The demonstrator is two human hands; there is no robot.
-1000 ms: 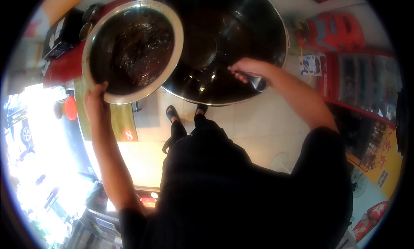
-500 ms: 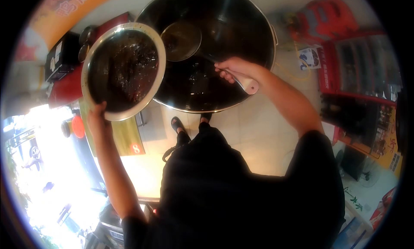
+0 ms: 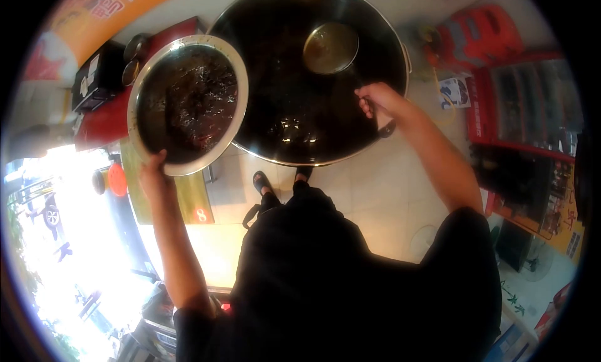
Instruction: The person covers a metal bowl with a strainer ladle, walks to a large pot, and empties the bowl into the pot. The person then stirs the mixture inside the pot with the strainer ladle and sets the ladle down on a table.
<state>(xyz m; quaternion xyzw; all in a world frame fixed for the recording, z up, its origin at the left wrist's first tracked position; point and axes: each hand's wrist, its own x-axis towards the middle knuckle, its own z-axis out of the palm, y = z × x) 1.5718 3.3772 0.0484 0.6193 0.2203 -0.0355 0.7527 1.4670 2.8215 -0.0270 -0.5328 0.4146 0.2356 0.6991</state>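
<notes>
the plainest mark is a pale figure 8 (image 3: 201, 215) at the corner of the green table (image 3: 188, 198). on the orange banner (image 3: 100, 31), upper left, large characters (image 3: 107, 7) run at a slant; the first looks like 鸭 (duck, that is), while the next is cut off by the edge of the view. the yellow panel (image 3: 572, 221) at the far right bears red characters, too skewed to read. small pale lettering on the frame of the red cabinet (image 3: 482, 116) is illegible, and the white label (image 3: 92, 69) on the black box (image 3: 110, 74) is too blurred to make out.
</notes>
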